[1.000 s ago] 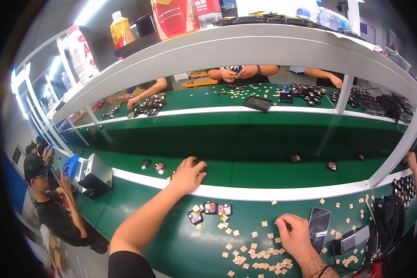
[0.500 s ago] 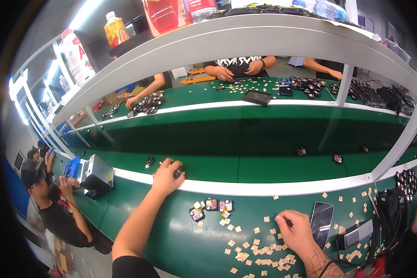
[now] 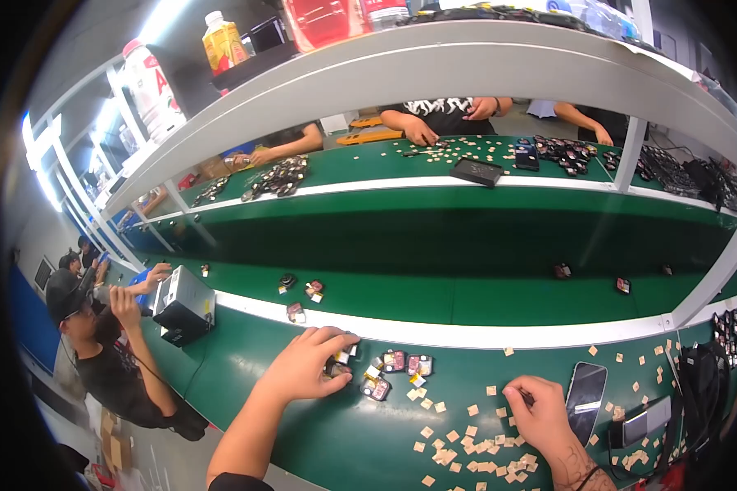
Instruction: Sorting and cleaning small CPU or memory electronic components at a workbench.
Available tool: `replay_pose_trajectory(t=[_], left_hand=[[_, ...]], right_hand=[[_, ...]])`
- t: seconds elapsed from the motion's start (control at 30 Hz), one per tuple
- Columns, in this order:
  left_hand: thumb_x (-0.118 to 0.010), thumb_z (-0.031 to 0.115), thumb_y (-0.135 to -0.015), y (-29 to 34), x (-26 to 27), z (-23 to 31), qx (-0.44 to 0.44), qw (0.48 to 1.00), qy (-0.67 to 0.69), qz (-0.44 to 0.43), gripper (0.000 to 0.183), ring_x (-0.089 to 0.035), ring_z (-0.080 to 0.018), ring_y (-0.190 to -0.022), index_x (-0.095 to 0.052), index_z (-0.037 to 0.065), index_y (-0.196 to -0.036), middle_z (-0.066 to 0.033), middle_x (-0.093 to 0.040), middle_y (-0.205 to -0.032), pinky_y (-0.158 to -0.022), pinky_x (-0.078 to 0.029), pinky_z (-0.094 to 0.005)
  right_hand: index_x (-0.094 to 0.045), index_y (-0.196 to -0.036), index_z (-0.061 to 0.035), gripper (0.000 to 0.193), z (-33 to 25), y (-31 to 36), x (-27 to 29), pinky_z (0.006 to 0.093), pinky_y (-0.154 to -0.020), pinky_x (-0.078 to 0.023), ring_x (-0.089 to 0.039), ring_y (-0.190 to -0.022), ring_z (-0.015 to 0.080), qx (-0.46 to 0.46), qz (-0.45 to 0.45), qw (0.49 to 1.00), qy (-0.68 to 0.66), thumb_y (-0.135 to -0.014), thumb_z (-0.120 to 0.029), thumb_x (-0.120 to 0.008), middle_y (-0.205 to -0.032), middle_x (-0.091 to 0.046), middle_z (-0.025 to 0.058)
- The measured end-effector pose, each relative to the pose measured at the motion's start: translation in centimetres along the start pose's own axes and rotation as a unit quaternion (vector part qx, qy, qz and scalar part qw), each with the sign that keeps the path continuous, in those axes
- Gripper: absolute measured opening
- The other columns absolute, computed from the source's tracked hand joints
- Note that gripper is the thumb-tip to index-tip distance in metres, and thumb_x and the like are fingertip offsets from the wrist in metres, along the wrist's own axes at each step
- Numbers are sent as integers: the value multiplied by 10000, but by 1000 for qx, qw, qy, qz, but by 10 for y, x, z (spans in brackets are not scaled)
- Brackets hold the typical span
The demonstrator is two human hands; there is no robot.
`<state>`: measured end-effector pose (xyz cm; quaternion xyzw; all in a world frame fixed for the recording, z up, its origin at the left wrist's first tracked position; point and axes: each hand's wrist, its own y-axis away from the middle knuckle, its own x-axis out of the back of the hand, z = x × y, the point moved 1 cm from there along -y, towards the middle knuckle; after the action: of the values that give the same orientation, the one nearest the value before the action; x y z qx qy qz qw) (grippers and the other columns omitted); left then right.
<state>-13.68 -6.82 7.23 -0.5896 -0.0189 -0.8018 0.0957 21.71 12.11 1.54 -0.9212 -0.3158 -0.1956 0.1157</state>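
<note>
My left hand is over the green workbench with its fingers curled round small black modules that show pale and yellow tabs; the palm hides part of them. Just right of it sits a cluster of similar modules with reddish faces and yellow-white tabs. My right hand rests lower right on the bench, fingertips pinched on a small dark thing, mostly hidden in the grip. Many small beige square pieces lie scattered left of and below that hand. A phone lies just right of it.
Behind a white rail runs a green conveyor belt carrying several modules. A grey box-shaped device stands left, beside a seated co-worker. A power bank and black bag are right. An overhead shelf crosses above.
My left hand has moved from the belt back over the rail to the bench, beside the module cluster. Modules show on the belt where it was. The view has shifted slightly; my right hand keeps its pinch.
</note>
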Motion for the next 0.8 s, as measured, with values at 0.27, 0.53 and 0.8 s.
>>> replay_pose_trajectory(t=[0.27,0.53,0.8], left_hand=[[-834,458,-866,-56,-9,-106,188,965,-129,129,658,-446,-468,-1460,-642,227,-1451,-242,-470,-1586,-1157,-423,-602],[-813,357,-885,-69,-48,-150,183,949,-134,218,402,-604,-392,-1159,-717,170,-1228,-112,-656,-1164,-982,-511,-526],[-819,189,-817,-35,-37,-120,76,973,2,218,293,-611,-357,-984,-639,37,-991,-138,-628,-973,-863,-522,-447]], right_hand=[[-737,-944,26,111,1,3,0,312,-578,-469,-592,-604,169,15,3,1000,-9,-979,-79,-732,-759,-678,111],[-745,-964,8,112,-1,2,3,332,-580,-478,-617,-609,202,20,-19,1000,11,-978,-102,-732,-786,-688,119],[-743,-952,-7,104,-4,3,2,341,-582,-483,-623,-613,214,7,-38,999,31,-976,-108,-734,-776,-678,111]])
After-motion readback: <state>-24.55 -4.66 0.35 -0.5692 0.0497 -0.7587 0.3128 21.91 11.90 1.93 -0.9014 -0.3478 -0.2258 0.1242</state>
